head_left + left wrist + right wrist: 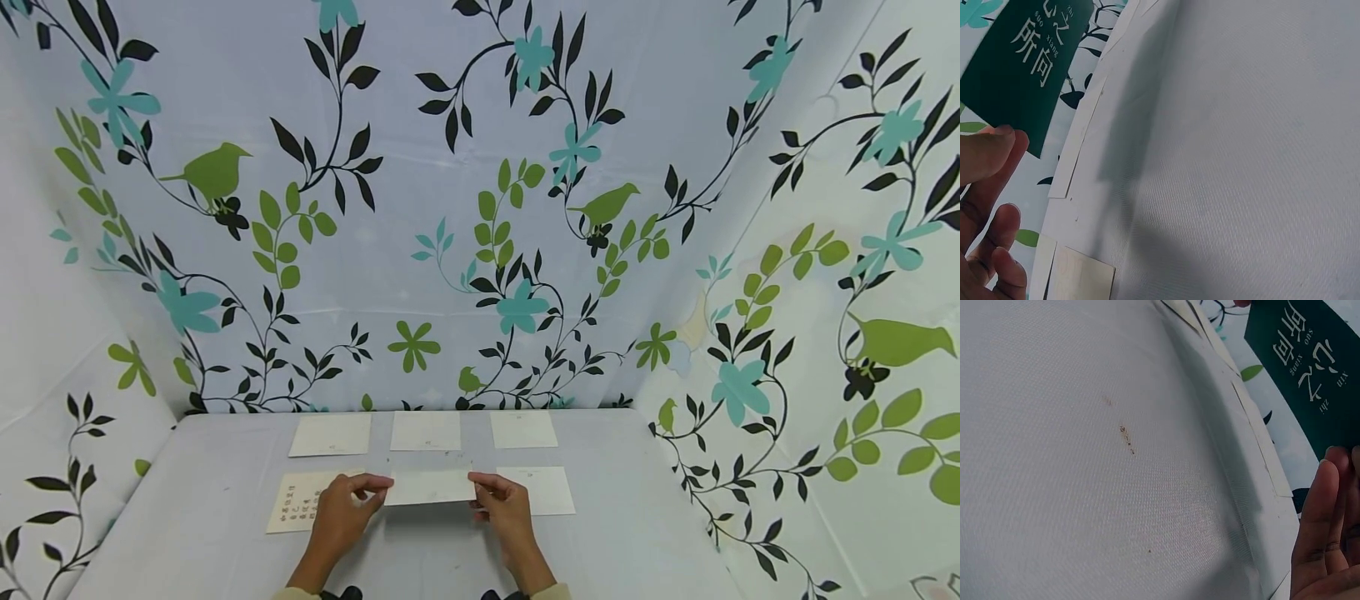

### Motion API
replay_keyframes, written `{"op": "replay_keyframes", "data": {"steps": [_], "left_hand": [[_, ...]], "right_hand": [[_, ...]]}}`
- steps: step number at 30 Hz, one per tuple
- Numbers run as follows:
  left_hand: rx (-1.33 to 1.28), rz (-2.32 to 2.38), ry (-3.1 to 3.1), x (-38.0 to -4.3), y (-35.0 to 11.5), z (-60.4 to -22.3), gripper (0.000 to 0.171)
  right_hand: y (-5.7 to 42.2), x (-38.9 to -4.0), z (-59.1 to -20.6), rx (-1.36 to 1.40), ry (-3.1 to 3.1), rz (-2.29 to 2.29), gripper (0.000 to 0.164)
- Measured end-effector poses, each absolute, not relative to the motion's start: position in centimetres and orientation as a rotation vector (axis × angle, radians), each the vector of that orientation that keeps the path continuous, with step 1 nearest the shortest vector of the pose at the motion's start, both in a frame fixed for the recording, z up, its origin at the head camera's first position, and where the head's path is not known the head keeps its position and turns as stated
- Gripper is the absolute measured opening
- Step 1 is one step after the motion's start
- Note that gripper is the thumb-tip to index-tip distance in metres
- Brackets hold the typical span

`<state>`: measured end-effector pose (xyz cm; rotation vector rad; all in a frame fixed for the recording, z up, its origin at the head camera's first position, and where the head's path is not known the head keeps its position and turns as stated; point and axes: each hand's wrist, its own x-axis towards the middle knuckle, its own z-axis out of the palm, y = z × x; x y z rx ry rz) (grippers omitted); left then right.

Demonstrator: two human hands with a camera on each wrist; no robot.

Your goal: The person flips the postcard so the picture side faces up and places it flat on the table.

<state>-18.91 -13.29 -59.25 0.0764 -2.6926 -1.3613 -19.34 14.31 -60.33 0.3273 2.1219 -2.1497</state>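
My left hand point(341, 515) and right hand point(510, 518) pinch a card point(431, 488) by its two short sides, just above the table. Its pale face shows in the head view. Both wrist views show the other face, dark green point(1019, 94) with white Chinese characters and pinyin. In the left wrist view, thumb and forefinger grip one corner of it. The right fingertips point(1329, 465) hold the card's near end in the right wrist view. Close beside the left hand lies a cream card with printed characters point(288, 504). Partly behind the right hand is a pale card point(551, 492).
Along the table's back edge lie three pale cards, at left point(330, 435), middle point(425, 431) and right point(523, 429). White cloth point(615, 533) covers the table, with small brown specks point(1125, 439). A patterned curtain point(420, 250) hangs behind and at the sides.
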Motion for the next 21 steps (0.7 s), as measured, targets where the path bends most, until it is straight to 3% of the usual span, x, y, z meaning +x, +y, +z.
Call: {"op": "replay_keyframes", "data": {"steps": [21], "left_hand": [[0.074,-1.33,-2.686,-18.82,-12.84,-58.45,0.008]], "right_hand": [[14.15,-19.36,-60.27,0.367,2.199,-2.122,0.018]]}}
